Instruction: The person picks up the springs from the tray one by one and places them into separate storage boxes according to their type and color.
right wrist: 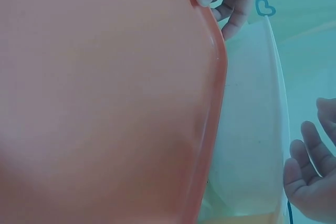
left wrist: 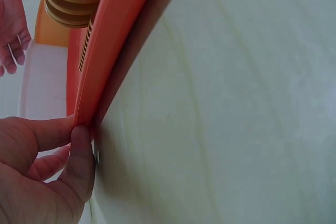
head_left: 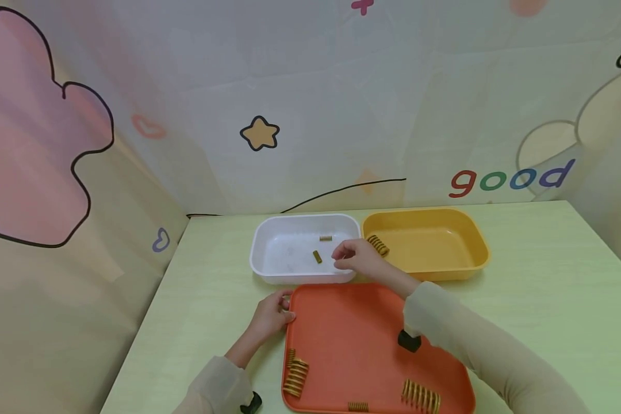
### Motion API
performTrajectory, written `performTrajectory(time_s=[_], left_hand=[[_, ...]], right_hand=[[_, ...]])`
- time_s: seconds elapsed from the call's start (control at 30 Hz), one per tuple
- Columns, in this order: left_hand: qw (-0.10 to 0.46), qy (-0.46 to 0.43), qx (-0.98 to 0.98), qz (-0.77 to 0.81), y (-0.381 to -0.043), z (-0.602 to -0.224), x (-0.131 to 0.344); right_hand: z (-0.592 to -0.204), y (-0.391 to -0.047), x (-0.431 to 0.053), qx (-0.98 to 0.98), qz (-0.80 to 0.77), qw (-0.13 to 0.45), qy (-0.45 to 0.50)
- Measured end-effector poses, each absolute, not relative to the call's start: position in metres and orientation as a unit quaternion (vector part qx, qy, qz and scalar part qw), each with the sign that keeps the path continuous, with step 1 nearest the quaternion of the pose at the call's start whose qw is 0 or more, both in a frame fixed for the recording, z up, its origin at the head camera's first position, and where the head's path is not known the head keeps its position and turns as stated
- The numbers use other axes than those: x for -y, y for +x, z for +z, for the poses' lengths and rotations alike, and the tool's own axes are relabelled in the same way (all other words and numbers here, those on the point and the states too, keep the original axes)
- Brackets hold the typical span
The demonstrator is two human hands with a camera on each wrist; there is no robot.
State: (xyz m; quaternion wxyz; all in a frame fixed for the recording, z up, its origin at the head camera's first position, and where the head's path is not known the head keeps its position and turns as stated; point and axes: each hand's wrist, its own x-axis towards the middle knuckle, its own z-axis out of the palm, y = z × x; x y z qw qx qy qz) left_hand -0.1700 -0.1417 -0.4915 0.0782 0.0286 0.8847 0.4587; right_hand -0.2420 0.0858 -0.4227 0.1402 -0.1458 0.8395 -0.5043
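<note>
My left hand (head_left: 269, 315) pinches the upper left rim of the red-orange tray (head_left: 352, 333) between thumb and fingers, as the left wrist view also shows. Over the right side of the white bin (head_left: 284, 250) hovers my right hand (head_left: 359, 257); its fingers are loosely bent and parted, and nothing shows between them. Two small brass springs (head_left: 325, 238) lie in that bin. On the tray, a large spring (head_left: 296, 378) and a small spring (head_left: 291, 357) sit by the left edge, with another large spring (head_left: 421, 397) and small spring (head_left: 358, 406) along the near edge.
Right of the white bin, touching or nearly so, stands a yellow bin (head_left: 434, 241) with a large spring (head_left: 378, 245) at its left end. Both bins are behind the tray on the pale green table (head_left: 548, 287). A printed backdrop (head_left: 331, 115) closes off the back.
</note>
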Motion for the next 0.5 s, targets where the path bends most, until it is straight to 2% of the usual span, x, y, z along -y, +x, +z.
performTrajectory(time_s=[0.27, 0.5], left_hand=[[0.08, 0.028, -0.88, 0.468, -0.17, -0.493, 0.142], [0.082, 0.026, -0.879, 0.469, -0.17, -0.494, 0.142]], right_hand=[[-0.419, -0.233, -0.1, -0.841, -0.495, 0.145, -0.162], [-0.422, -0.226, -0.108, -0.838, -0.494, 0.173, -0.154]])
